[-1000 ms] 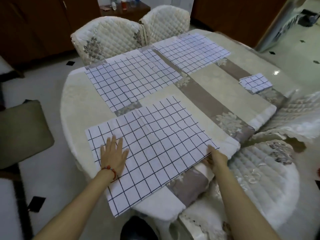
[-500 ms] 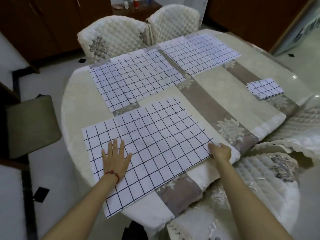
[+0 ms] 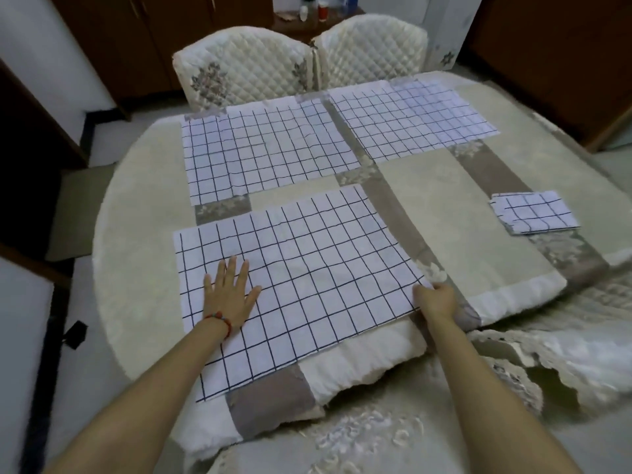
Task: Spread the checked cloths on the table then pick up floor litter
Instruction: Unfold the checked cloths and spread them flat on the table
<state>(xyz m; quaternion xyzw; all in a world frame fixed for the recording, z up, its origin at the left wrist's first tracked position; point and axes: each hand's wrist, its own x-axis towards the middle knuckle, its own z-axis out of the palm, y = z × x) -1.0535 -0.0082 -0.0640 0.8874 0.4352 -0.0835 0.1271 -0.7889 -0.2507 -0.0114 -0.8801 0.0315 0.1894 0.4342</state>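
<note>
Near checked cloth (image 3: 294,278) has slid further onto the desk (image 3: 136,200) since a second ago. Left hand (image 3: 229,295) still pressing it flat, fingers (image 3: 228,268) spread. Right hand (image 3: 436,299) fingers pinching its right corner. Folded cloth (image 3: 533,213) sits far right.

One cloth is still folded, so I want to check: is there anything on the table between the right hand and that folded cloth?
Nothing visible. Between the right hand and the folded checked cloth lies only bare tablecloth.
</note>
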